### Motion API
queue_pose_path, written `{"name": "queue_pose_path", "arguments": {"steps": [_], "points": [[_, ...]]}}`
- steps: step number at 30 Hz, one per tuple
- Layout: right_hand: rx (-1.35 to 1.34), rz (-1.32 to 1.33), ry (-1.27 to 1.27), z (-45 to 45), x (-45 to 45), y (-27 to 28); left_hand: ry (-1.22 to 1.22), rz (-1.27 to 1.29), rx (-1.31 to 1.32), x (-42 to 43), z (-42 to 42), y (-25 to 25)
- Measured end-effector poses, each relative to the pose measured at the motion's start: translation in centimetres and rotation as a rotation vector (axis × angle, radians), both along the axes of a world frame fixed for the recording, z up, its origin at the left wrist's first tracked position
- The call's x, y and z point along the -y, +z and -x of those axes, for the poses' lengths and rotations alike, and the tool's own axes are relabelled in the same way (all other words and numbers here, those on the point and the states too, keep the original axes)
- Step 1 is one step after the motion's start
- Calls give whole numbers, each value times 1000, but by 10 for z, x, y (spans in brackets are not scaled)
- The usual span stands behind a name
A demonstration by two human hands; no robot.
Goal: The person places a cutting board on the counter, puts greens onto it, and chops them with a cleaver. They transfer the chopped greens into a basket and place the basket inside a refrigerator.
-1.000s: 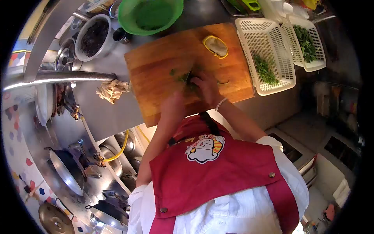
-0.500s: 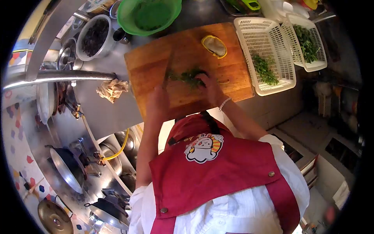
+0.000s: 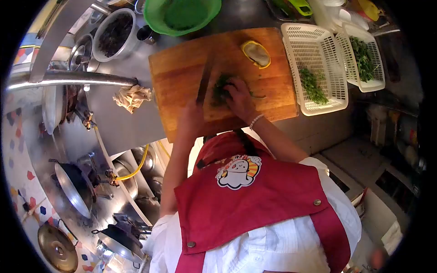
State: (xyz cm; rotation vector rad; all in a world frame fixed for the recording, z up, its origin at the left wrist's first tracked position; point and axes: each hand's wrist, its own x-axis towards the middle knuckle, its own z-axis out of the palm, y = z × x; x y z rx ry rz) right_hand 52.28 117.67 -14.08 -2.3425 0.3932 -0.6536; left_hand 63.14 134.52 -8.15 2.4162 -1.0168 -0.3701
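My left hand (image 3: pixel 192 113) grips the handle of a knife (image 3: pixel 205 79). The dark blade points away from me, tilted slightly right, just left of a small heap of green herbs (image 3: pixel 219 88). Over the right side of that heap, my right hand (image 3: pixel 240 98) has its fingers curled and pressed on the herbs. A thin stem lies just right of its fingers. Both hands are over the near half of a wooden cutting board (image 3: pixel 173 73). On the board's far right part lies a yellow-rimmed pale object (image 3: pixel 256 54).
Beyond the board is a green basin (image 3: pixel 182 16); a bowl of dark food (image 3: pixel 114 35) stands at back left. A crumpled cloth (image 3: pixel 132 98) lies left. White baskets with greens (image 3: pixel 314 68) (image 3: pixel 363 57) are at right. Pans (image 3: pixel 73 189) are at lower left.
The knife first swept left away from the herbs, then came back toward them with its blade tilted right. My right hand stays at the herbs, which are now bunched closer. The view has shifted slightly.
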Motion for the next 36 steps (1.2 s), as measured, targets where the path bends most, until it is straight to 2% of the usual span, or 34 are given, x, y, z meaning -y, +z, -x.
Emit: {"name": "queue_pose_path", "arguments": {"steps": [1,4,7,13,16,19,26,29,32,34,36], "points": [[-11,8,3,0,-1,3,101,23,-124,1,-3,8],[-41,90,-10,1,-3,15,100,-20,-103,1,-5,19],[-54,114,-17,0,-4,19,61,43,-92,-5,5,-9],[-69,-22,31,-1,3,11,39,-80,-78,11,27,55],[-81,-2,-11,-4,1,13,-39,-285,-65,15,31,72],[-89,76,-34,-5,0,2,-216,-250,91,10,30,36],[-28,180,29,-7,9,13,-192,-276,31,23,31,39],[-45,73,91,-4,12,13,-217,-300,1,29,27,36],[-22,147,91,0,5,12,-209,-343,-29,37,23,22],[-70,73,51,5,-1,17,-225,-368,6,28,19,8],[-67,30,31,5,-1,18,-223,-267,10,26,12,24]]}}
